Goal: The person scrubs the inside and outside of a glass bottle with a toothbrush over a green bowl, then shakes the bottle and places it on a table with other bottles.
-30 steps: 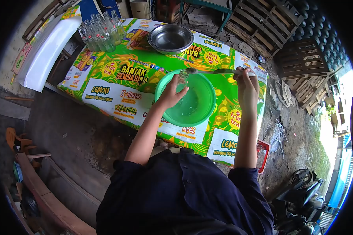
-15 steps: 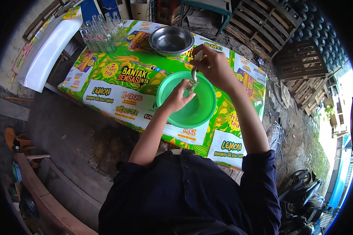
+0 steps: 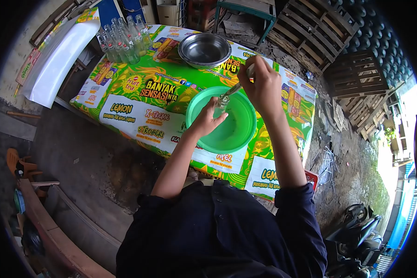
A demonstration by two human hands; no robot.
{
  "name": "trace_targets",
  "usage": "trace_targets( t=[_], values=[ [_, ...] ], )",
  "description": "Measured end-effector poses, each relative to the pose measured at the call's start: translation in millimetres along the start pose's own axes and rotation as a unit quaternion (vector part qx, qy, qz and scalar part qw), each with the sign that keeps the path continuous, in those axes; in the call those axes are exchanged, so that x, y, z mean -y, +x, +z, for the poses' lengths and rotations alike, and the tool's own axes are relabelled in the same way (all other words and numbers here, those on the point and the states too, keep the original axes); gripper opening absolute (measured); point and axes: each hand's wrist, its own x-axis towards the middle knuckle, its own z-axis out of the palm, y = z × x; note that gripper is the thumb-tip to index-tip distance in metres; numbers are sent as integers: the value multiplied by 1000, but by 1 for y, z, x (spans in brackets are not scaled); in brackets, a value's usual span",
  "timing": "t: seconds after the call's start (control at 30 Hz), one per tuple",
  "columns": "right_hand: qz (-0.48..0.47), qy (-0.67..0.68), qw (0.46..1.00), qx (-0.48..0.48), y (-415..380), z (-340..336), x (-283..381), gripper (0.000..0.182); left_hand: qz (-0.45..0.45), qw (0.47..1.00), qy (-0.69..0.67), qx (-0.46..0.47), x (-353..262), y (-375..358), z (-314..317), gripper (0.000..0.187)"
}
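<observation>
Over the green basin, my left hand is closed around a clear glass bottle with its mouth tilted up. My right hand grips a slim, pale stick-shaped brush, held higher and to the right of the bottle. The brush slants down to the bottle's mouth; its lower end appears to be at or inside the neck, and its bristles cannot be made out. My fingers hide much of the bottle and the brush's upper end.
A metal bowl stands behind the basin on the printed table cover. Several clear glass bottles are grouped at the table's far left corner. Wooden pallets lean beyond the right side, with a parked motorbike at lower right.
My right hand has moved right and slightly toward me, so the brush now slants instead of standing nearly upright. My left hand still holds the bottle, shifted slightly left.
</observation>
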Motion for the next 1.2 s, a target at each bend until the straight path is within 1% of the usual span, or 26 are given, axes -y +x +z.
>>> trace_targets(
  t=[0.03, 0.07, 0.1, 0.17, 0.23, 0.27, 0.3, 0.37, 0.4, 0.5, 0.53, 0.57, 0.6, 0.63, 0.67, 0.73, 0.77, 0.8, 0.83, 0.9, 0.93, 1.03, 1.07, 1.1, 1.17, 1.2],
  values=[
    [1, -14, 1000, 11, -4, 4, 0, 14, -23, 999, -24, 4, -4, -1, 0, 50],
    [11, -43, 997, 60, -10, 16, -5, 13, -21, 1000, -6, -3, -4, -3, 4, 50],
    [-16, -39, 998, 54, -9, 18, -3, 16, -17, 1000, 13, -10, -3, -3, 7, 51],
    [-4, -36, 999, 21, -2, 7, -3, 16, -12, 999, 30, -11, 3, 0, 8, 52],
    [51, -3, 999, -18, 9, -10, 0, 16, -17, 999, 26, 12, 5, 0, 4, 54],
    [50, 2, 999, -20, 7, -7, 0, 16, -10, 1000, 19, 12, 6, 0, 4, 54],
    [48, 7, 999, -23, 5, -3, -2, 16, -30, 999, 1, 21, 3, 2, 3, 52],
    [71, -52, 994, 64, -4, 17, -11, 16, -69, 996, -36, 40, 1, 5, 1, 49],
    [73, -45, 994, 66, -1, 15, -7, 15, -66, 995, -44, 53, 2, 5, -1, 47],
    [75, -30, 997, -8, 16, -5, -1, 14, -50, 995, -44, 70, 10, 13, -7, 42],
    [103, -37, 994, -8, 16, -6, -3, 14, -47, 996, -28, 69, 12, 13, -9, 40],
    [112, -45, 993, 16, 13, 1, -6, 14, -42, 997, -13, 67, 13, 13, -10, 39],
    [117, -55, 991, 39, 9, 11, -7, 14, -87, 991, -46, 87, 10, 14, -12, 41],
    [124, -64, 988, 62, 6, 17, -9, 15, -76, 992, -50, 87, 9, 14, -9, 43],
    [136, -75, 986, 57, 6, 17, -12, 14, -64, 993, -51, 86, 8, 14, -7, 45],
    [148, -52, 988, -2, 17, -2, -7, 13, -40, 995, -24, 90, 9, 17, -8, 53],
    [157, -41, 986, -29, 18, -8, -6, 12, -55, 994, -31, 87, 11, 17, -7, 53],
    [170, -41, 984, -23, 15, -5, -11, 11, -69, 993, -38, 86, 10, 16, -7, 52],
    [163, -82, 983, 8, 9, 6, -16, 12, -81, 992, -45, 84, 9, 17, -6, 52],
    [167, -76, 981, 67, 3, 17, -20, 18, -53, 994, -47, 85, 12, 17, 1, 52],
    [170, -76, 980, 74, 5, 12, -20, 24, -39, 995, -45, 84, 14, 19, 2, 52],
    [222, -44, 974, 28, 19, -13, -18, 26, -17, 995, 35, 93, 18, 19, -6, 54],
    [229, -47, 972, 29, 18, -10, -22, 26, -34, 996, 3, 80, 17, 19, -5, 53],
    [230, -67, 969, 64, 12, -2, -25, 22, -48, 995, -10, 86, 14, 19, -3, 51],
    [189, -67, 975, 92, 6, 13, -37, 18, -73, 992, -33, 97, 10, 19, 0, 46],
    [183, -55, 979, 73, 10, 6, -32, 17, -29, 998, -8, 50, 10, 19, 4, 43]
  ],
)
